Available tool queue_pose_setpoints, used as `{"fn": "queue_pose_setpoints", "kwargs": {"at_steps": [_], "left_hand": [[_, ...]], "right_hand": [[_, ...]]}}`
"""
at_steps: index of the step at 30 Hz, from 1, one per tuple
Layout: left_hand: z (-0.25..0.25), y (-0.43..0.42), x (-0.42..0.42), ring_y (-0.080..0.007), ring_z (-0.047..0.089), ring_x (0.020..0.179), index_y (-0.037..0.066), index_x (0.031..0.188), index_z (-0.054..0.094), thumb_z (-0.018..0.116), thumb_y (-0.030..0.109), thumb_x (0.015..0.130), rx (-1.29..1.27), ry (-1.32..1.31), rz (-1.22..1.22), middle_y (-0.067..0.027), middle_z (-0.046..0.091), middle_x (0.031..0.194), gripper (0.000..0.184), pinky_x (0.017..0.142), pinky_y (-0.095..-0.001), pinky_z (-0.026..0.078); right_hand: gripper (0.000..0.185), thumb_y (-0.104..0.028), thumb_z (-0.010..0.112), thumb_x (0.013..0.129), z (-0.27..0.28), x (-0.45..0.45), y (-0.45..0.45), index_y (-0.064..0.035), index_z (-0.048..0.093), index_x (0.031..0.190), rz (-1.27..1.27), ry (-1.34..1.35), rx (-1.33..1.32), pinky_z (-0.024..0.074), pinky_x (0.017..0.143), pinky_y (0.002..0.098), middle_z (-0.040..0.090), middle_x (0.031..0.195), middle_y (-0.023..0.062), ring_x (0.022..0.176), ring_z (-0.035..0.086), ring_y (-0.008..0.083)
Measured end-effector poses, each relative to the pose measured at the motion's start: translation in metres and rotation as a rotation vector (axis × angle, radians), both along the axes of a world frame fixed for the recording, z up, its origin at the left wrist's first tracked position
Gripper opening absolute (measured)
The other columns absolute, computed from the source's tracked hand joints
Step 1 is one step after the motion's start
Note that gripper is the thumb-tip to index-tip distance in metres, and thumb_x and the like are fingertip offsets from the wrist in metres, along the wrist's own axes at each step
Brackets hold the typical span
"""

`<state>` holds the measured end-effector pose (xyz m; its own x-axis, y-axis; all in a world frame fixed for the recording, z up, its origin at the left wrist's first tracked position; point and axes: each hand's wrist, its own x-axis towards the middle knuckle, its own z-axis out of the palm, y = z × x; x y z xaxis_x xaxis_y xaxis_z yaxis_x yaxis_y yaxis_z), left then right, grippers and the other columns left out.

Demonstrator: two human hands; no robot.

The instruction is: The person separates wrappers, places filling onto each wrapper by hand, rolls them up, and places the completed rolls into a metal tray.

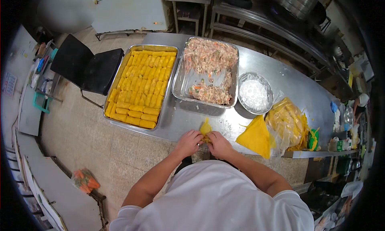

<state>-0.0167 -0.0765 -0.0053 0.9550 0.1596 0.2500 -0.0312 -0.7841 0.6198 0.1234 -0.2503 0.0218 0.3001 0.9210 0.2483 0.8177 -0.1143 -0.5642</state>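
My left hand [190, 143] and my right hand [219, 144] meet at the table's near edge, fingers closed on a small yellow wrapper [205, 128] whose tip points away from me. Ahead of them a metal tray [179, 95] holds a pinkish chopped filling [210, 56]. To its left, another tray [157, 124] is packed with rows of yellow rolls [140, 82]. A round metal bowl [255, 93] with something white inside stands right of the filling. Nearer, a stack of yellow wrappers [256, 138] lies to the right of my right hand.
A plastic bag of yellow material [286, 122] is on the steel table [280, 78]. A black chair [90, 64] stands beyond the left tray. Steel shelving [256, 26] runs along the back. A bag of orange vegetables [85, 181] is at lower left.
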Motion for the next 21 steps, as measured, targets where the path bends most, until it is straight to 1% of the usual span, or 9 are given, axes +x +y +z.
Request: {"fn": "queue_pose_setpoints", "kwargs": {"at_steps": [2, 5, 8, 11, 14, 17, 20, 21], "left_hand": [[0.006, 0.003, 0.004, -0.0375, 0.063, 0.112, 0.005, 0.117, 0.072, 0.076, 0.013, 0.088, -0.022, 0.058, -0.012, -0.0144, 0.067, 0.12, 0.029, 0.095, -0.0482, 0.053], [0.018, 0.006, 0.008, -0.0372, 0.062, 0.113, 0.005, 0.112, 0.072, 0.075, 0.012, 0.089, -0.03, 0.062, -0.019, -0.0138, 0.066, 0.12, 0.024, 0.096, -0.048, 0.053], [0.018, 0.008, 0.006, -0.0339, 0.062, 0.111, 0.004, 0.11, 0.071, 0.077, 0.016, 0.088, -0.02, -0.062, -0.02, -0.0114, 0.064, 0.117, 0.025, 0.095, -0.0468, 0.052], [0.009, 0.014, 0.007, -0.0345, 0.061, 0.114, 0.005, 0.113, 0.07, 0.077, 0.015, 0.088, 0.009, -0.052, -0.068, -0.0112, 0.064, 0.118, 0.028, 0.098, -0.0464, 0.052], [0.018, 0.022, 0.013, -0.0347, 0.061, 0.115, 0.006, 0.115, 0.069, 0.077, 0.015, 0.088, 0.052, 0.028, -0.1, -0.0118, 0.065, 0.117, 0.03, 0.101, -0.046, 0.051], [0.019, 0.025, 0.015, -0.0346, 0.062, 0.113, 0.005, 0.113, 0.07, 0.076, 0.015, 0.089, -0.02, 0.074, -0.083, -0.0128, 0.065, 0.117, 0.026, 0.101, -0.0457, 0.051], [0.024, 0.027, 0.014, -0.0344, 0.062, 0.11, 0.005, 0.111, 0.072, 0.074, 0.015, 0.091, -0.058, 0.004, -0.056, -0.0134, 0.065, 0.116, 0.022, 0.1, -0.0463, 0.051], [0.019, 0.028, 0.014, -0.0343, 0.062, 0.11, 0.006, 0.11, 0.072, 0.073, 0.014, 0.091, -0.072, 0.0, -0.086, -0.0127, 0.065, 0.115, 0.021, 0.1, -0.0462, 0.051]], "right_hand": [[0.022, -0.006, 0.065, 0.088, 0.008, -0.003, -0.003, 0.0012, 0.068, 0.109, -0.023, -0.033, 0.027, 0.0523, 0.092, 0.0447, 0.061, 0.109, 0.0197, 0.104, 0.059, 0.0387], [0.024, -0.005, 0.065, 0.087, 0.006, 0.002, 0.0, 0.0009, 0.068, 0.11, 0.044, -0.202, -0.054, 0.0523, 0.093, 0.0446, 0.062, 0.11, 0.0191, 0.105, 0.059, 0.0378], [0.025, -0.006, 0.067, 0.087, 0.003, 0.005, 0.003, 0.0001, 0.069, 0.111, 0.068, -0.218, -0.134, 0.0521, 0.093, 0.0441, 0.062, 0.109, 0.0179, 0.105, 0.059, 0.0368], [0.024, -0.007, 0.068, 0.087, 0.004, 0.01, 0.008, -0.0008, 0.071, 0.109, 0.101, -0.239, -0.218, 0.0516, 0.094, 0.0444, 0.061, 0.109, 0.0171, 0.104, 0.059, 0.0366], [0.023, -0.008, 0.07, 0.087, 0.02, 0.008, 0.013, 0.0004, 0.07, 0.108, 0.055, -0.147, -0.123, 0.0513, 0.094, 0.0446, 0.061, 0.106, 0.0163, 0.105, 0.058, 0.0362], [0.024, -0.009, 0.073, 0.087, 0.022, 0.005, 0.017, 0.0009, 0.07, 0.108, 0.01, -0.179, -0.122, 0.0517, 0.095, 0.0453, 0.064, 0.107, 0.0169, 0.106, 0.06, 0.0368], [0.027, -0.009, 0.076, 0.087, 0.011, 0.006, 0.017, -0.0002, 0.07, 0.112, -0.015, -0.129, -0.23, 0.0528, 0.097, 0.0464, 0.065, 0.112, 0.0191, 0.107, 0.062, 0.0384], [0.026, -0.008, 0.076, 0.087, 0.012, 0.004, 0.016, -0.0001, 0.071, 0.112, -0.038, -0.092, -0.209, 0.0529, 0.097, 0.0465, 0.065, 0.113, 0.0191, 0.108, 0.062, 0.0385]]}}
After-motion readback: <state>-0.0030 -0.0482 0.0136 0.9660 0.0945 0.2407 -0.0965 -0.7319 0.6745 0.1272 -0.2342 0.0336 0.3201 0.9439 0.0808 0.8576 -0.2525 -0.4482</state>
